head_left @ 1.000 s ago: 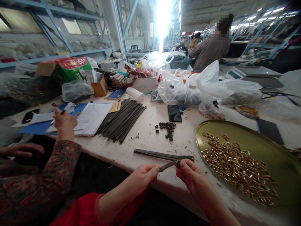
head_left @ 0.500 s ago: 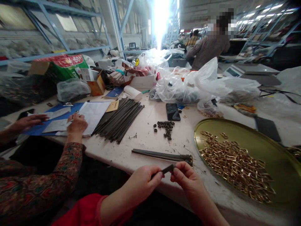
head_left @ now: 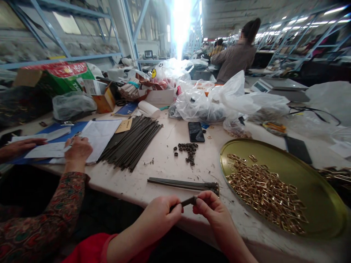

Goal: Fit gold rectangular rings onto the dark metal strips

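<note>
Fingers [head_left: 175, 209] of both hands are closed on a slim, dark metal strip [head_left: 186, 202], pinching it just above the front edge of the cream, scuffed worktop [head_left: 170, 171]. Its long axis runs from about 8 o'clock up to 2 o'clock. The lower end tucks into the left hand [head_left: 160, 213], and the upper end meets the right hand [head_left: 211, 208], so neither hand is clearly nearer. At 12 o'clock, close by, a thin sheaf of matching dark strips [head_left: 183, 184] lies flat, its gathered ends pointing towards the right hand. Beyond it sits a small cluster of dark metal rings [head_left: 188, 151]. At 2 o'clock, a round brass-coloured tray [head_left: 309, 179] holds a heap of gold rectangular metal buckles [head_left: 263, 193]. At 10 o'clock, a co-worker's hand [head_left: 78, 149] rests on white papers [head_left: 101, 138], beside a larger pile of dark strips [head_left: 130, 142].
</note>
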`<state>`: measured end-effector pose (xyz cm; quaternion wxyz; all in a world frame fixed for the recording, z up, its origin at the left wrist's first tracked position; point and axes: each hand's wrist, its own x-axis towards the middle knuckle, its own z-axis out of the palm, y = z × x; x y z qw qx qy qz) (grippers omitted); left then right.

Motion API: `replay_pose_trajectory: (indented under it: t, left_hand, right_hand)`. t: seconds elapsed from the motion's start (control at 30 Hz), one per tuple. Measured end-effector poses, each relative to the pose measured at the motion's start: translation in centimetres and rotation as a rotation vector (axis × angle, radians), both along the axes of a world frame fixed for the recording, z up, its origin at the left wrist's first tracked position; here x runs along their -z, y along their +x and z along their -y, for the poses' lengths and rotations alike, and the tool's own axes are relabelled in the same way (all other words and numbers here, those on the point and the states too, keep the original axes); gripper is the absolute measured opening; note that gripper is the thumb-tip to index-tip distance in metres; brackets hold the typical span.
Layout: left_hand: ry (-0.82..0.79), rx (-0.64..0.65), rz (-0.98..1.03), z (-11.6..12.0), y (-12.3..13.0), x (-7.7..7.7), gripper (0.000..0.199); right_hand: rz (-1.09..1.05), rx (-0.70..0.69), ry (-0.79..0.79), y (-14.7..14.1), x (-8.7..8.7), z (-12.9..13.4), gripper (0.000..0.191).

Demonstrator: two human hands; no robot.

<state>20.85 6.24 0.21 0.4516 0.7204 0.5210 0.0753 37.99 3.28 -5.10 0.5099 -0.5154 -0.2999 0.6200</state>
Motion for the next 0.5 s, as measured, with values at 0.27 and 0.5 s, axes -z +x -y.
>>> replay_pose_trajectory:
  t: [0.27,0.5]
  left_hand:
    - [0.048,0.028,-0.034,0.2,0.2,0.0,0.024]
    - [0.118,0.094,-0.010,1.0,1.0,0.0,0.031]
  right_hand:
    - [-0.419,0.053,-0.179,-1.4,-0.3,0.8,0.027]
    - [-0.270,0.026,-0.109,-1.3,-0.2,1.4,0.028]
